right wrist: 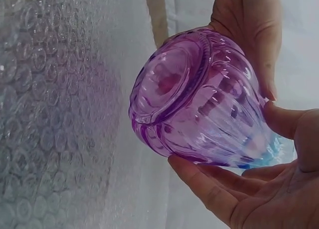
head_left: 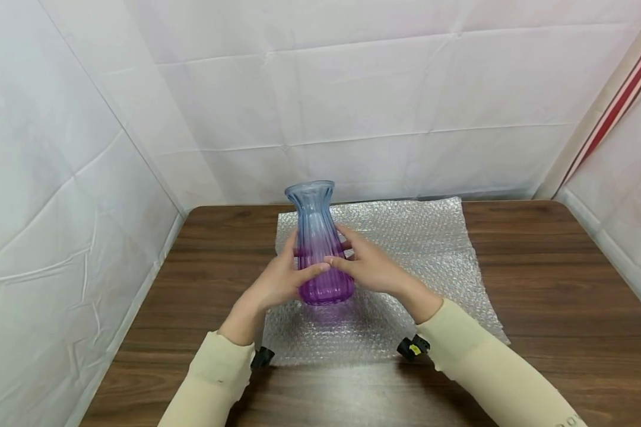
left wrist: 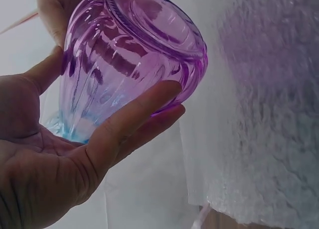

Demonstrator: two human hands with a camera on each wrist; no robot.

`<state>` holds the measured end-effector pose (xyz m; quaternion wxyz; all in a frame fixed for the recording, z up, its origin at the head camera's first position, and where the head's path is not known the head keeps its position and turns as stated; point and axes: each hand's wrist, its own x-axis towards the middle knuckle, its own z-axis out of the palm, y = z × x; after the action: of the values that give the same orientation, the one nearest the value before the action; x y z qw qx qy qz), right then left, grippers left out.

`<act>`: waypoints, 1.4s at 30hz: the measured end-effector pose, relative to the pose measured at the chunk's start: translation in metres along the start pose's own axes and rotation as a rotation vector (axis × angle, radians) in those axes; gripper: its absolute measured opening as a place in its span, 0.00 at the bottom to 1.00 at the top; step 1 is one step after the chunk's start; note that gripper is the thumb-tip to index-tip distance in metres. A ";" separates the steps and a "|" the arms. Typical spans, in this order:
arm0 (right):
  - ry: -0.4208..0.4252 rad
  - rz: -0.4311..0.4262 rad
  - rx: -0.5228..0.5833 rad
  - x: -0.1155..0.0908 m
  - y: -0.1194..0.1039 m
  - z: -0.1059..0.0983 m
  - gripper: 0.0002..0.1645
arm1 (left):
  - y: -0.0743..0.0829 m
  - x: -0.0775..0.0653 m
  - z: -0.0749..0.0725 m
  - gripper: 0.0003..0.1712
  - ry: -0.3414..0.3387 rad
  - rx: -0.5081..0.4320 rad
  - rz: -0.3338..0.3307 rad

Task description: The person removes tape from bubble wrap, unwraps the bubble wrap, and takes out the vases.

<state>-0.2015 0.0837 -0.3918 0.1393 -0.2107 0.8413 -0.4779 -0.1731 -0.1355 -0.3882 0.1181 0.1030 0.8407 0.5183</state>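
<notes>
A ribbed glass vase (head_left: 313,222), blue at its flared mouth and purple at its base, is held upright between both hands in the head view. My left hand (head_left: 278,280) grips its left side, thumb across the front. From the right, my right hand (head_left: 376,265) grips the lower body, its thumb also on the front. Both wrist views show the round purple base (left wrist: 154,17) from below, raised off the bubble wrap (right wrist: 55,119). Fingers (right wrist: 204,186) of the right hand spread along the glass.
The sheet of bubble wrap (head_left: 416,237) lies flat on a dark wooden table (head_left: 545,279), beneath the vase. White cloth walls (head_left: 352,89) stand behind the table and at both sides. A red-striped strip (head_left: 614,112) runs up the right corner.
</notes>
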 end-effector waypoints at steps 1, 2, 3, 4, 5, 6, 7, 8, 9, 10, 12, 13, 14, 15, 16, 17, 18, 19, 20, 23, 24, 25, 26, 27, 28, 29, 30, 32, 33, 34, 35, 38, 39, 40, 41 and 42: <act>-0.003 0.004 0.001 0.001 -0.001 0.001 0.51 | -0.001 0.000 -0.001 0.64 0.007 0.002 -0.010; -0.006 0.004 0.004 0.002 -0.001 0.001 0.52 | -0.002 -0.001 -0.002 0.65 0.013 0.003 -0.014; -0.009 0.002 0.007 0.004 -0.001 0.002 0.52 | -0.002 -0.001 -0.002 0.66 0.021 0.006 -0.013; -0.009 0.001 0.008 0.006 -0.002 0.003 0.53 | -0.004 -0.001 -0.003 0.67 0.026 0.004 -0.011; -0.008 -0.001 0.005 0.007 -0.003 0.004 0.53 | -0.004 -0.001 -0.004 0.68 0.030 0.000 -0.006; -0.007 -0.005 0.004 0.009 -0.003 0.005 0.53 | -0.005 0.000 -0.004 0.69 0.037 -0.001 -0.001; -0.003 -0.008 -0.003 0.010 -0.003 0.006 0.53 | -0.006 0.000 -0.005 0.69 0.044 -0.005 0.005; 0.000 -0.016 -0.007 0.012 -0.003 0.007 0.52 | -0.007 0.000 -0.005 0.70 0.052 -0.007 0.011; 0.004 -0.026 -0.009 0.014 -0.003 0.009 0.51 | -0.008 0.000 -0.006 0.70 0.061 -0.007 0.015; 0.007 -0.032 -0.010 0.016 -0.004 0.010 0.51 | -0.009 0.000 -0.007 0.71 0.070 -0.008 0.019; 0.007 -0.048 0.001 0.020 -0.004 0.012 0.50 | -0.011 0.001 -0.009 0.72 0.085 -0.018 0.036; 0.005 -0.055 0.010 0.022 -0.005 0.014 0.50 | -0.012 0.001 -0.009 0.72 0.091 -0.024 0.052; 0.003 -0.063 0.017 0.024 -0.005 0.015 0.50 | -0.013 0.002 -0.010 0.72 0.098 -0.030 0.070; 0.008 -0.066 0.016 0.025 -0.006 0.016 0.51 | -0.014 0.002 -0.011 0.73 0.105 -0.035 0.089; 0.014 -0.061 0.010 0.026 -0.007 0.017 0.51 | -0.015 0.003 -0.012 0.73 0.114 -0.037 0.104; 0.019 -0.057 0.006 0.027 -0.008 0.018 0.52 | -0.016 0.003 -0.012 0.73 0.128 -0.032 0.114; 0.026 -0.056 -0.006 0.028 -0.009 0.019 0.52 | -0.016 0.003 -0.013 0.73 0.143 -0.023 0.119; 0.034 -0.053 -0.020 0.029 -0.010 0.020 0.52 | -0.017 0.003 -0.014 0.74 0.158 -0.011 0.121; 0.044 -0.052 -0.032 0.031 -0.010 0.021 0.52 | -0.017 0.003 -0.014 0.74 0.174 0.003 0.121; 0.060 -0.051 -0.065 0.034 -0.013 0.023 0.52 | -0.018 0.004 -0.017 0.74 0.211 0.040 0.110; 0.062 -0.056 -0.077 0.035 -0.013 0.024 0.52 | -0.019 0.005 -0.018 0.74 0.221 0.047 0.111; 0.064 -0.059 -0.083 0.036 -0.014 0.025 0.52 | -0.020 0.005 -0.019 0.73 0.231 0.053 0.112; 0.065 -0.064 -0.087 0.038 -0.014 0.025 0.52 | -0.021 0.006 -0.020 0.73 0.239 0.056 0.118; 0.066 -0.068 -0.095 0.039 -0.015 0.026 0.52 | -0.022 0.006 -0.021 0.73 0.248 0.059 0.122; 0.069 -0.069 -0.104 0.041 -0.015 0.027 0.52 | -0.023 0.006 -0.022 0.73 0.258 0.062 0.123; 0.070 -0.071 -0.108 0.042 -0.016 0.028 0.52 | -0.025 0.007 -0.024 0.73 0.267 0.065 0.127; 0.073 -0.072 -0.115 0.044 -0.016 0.029 0.52 | -0.026 0.007 -0.025 0.72 0.274 0.070 0.128; 0.081 -0.072 -0.131 0.047 -0.017 0.031 0.52 | -0.029 0.008 -0.027 0.72 0.287 0.077 0.130; 0.084 -0.070 -0.139 0.049 -0.018 0.032 0.52 | -0.030 0.008 -0.028 0.71 0.298 0.083 0.125; 0.086 -0.068 -0.144 0.051 -0.018 0.033 0.52 | -0.031 0.008 -0.029 0.71 0.306 0.087 0.122; 0.087 -0.069 -0.148 0.053 -0.019 0.034 0.52 | -0.032 0.008 -0.030 0.70 0.315 0.095 0.117; 0.086 -0.064 -0.163 0.058 -0.022 0.036 0.52 | -0.034 0.008 -0.033 0.68 0.346 0.114 0.091; 0.084 -0.062 -0.167 0.059 -0.023 0.037 0.52 | -0.035 0.008 -0.034 0.68 0.354 0.118 0.085; 0.084 -0.064 -0.173 0.061 -0.024 0.038 0.52 | -0.036 0.008 -0.035 0.68 0.361 0.121 0.080; 0.084 -0.068 -0.179 0.062 -0.024 0.039 0.51 | -0.036 0.008 -0.037 0.68 0.369 0.126 0.074; 0.083 -0.073 -0.181 0.064 -0.025 0.040 0.51 | -0.037 0.008 -0.038 0.68 0.378 0.126 0.070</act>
<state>-0.2348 0.0117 -0.3926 0.0671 -0.2328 0.8779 -0.4131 -0.1947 -0.1817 -0.4053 -0.0667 0.0403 0.8746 0.4786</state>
